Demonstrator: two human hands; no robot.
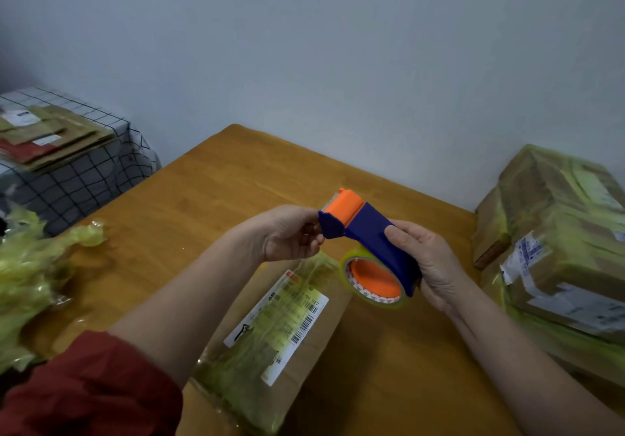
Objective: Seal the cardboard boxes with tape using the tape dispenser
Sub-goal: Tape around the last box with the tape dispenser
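the right hand wraps its fingers round the blue body of the tape dispenser, held in the air, while the left hand pinches its head just under the orange roller; whether the tape's loose end is caught there i cannot tell. the cardboard box lies below on the wooden table, label up. best to draw a short tail free first, keep it flat, then lower the head onto the box's seam.

Dim, flat, bluish light; soft focus, blurred wide-angle edges, faint shadows.
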